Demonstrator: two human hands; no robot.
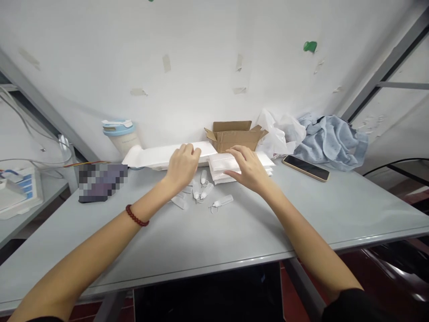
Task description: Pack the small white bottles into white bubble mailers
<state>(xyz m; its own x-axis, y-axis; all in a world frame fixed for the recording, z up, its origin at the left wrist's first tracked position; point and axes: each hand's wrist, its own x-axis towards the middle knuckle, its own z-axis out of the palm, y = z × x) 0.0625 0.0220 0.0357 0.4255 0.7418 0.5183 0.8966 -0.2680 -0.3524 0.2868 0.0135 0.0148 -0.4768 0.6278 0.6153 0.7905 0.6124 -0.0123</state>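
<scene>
Right hand (250, 169): thumb and fingers parted at the white packets (219, 163) | left hand (183, 164): fingers curled, hold cannot be told | small clear bottles (225, 201): loose, between hands, toward wearer | stage, as judged: packets stacked, bottles scattered

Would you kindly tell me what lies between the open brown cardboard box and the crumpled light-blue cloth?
In the head view, a crumpled white plastic bag lies between the cardboard box and the light-blue cloth.

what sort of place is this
Probably a workshop or packing area: a grey metal-looking table against a wall holds small plastic bottles, white packets and an open cardboard box.
</scene>
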